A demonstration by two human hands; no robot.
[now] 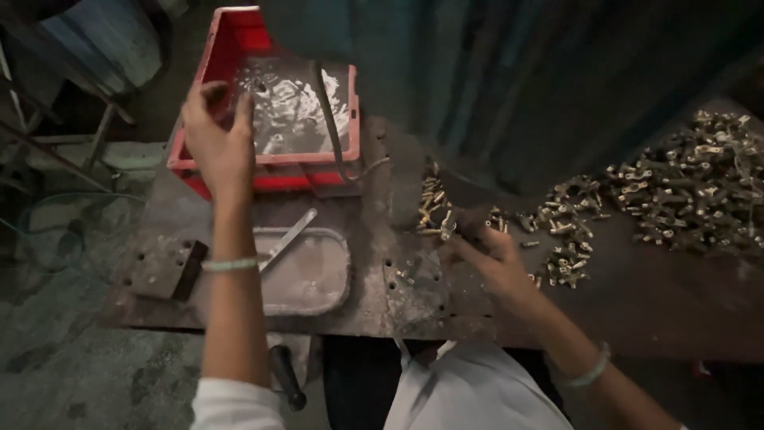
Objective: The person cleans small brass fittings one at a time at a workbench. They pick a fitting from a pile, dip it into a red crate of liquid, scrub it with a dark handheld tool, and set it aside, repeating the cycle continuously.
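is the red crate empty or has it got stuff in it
Not empty. The red crate holds a crumpled clear plastic sheet; the left hand is at its rim. Anything beneath the plastic cannot be told.
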